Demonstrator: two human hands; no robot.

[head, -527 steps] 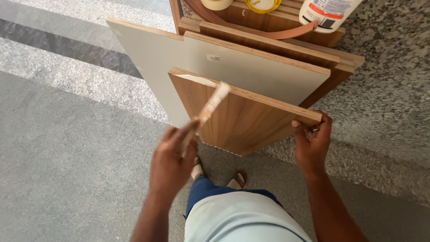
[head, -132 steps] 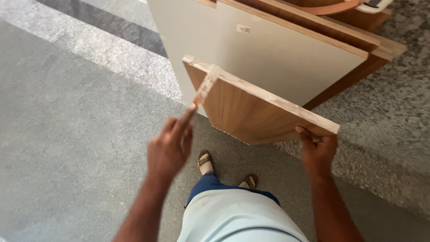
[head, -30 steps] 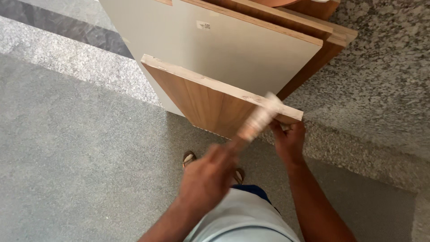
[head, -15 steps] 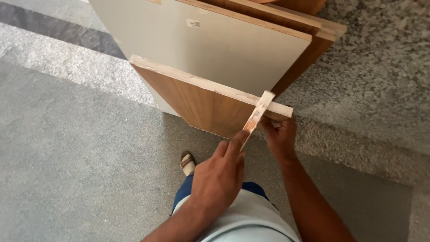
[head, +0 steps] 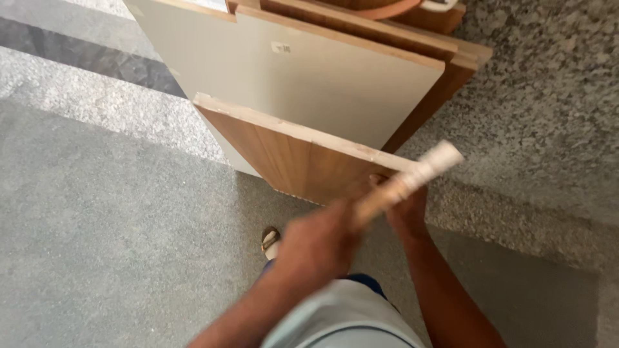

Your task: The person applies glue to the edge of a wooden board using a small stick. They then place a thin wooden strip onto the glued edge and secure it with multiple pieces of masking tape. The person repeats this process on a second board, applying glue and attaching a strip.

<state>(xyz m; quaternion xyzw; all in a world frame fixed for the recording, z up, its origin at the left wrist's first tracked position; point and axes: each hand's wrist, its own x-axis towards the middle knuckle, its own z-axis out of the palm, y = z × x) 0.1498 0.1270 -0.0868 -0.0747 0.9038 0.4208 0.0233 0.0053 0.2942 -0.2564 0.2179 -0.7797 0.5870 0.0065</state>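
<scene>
Both hands at board edge (blurred)

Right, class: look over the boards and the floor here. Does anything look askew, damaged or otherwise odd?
Nothing looks damaged or spilled. The wood-grain board stands on edge, tilted across the pale panels behind it, steadied at its right corner by the right hand. The left hand holds a wooden strip, which is blurred by motion.

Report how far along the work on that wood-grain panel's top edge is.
Done: can't tell; the wood-grain panel's top edge shows pale and bare. In hand: left hand grips a pale stick-like tool, blurred, at the panel's right corner; right hand steadies that corner. Left: what remains can't be judged; more boards lean behind.
</scene>
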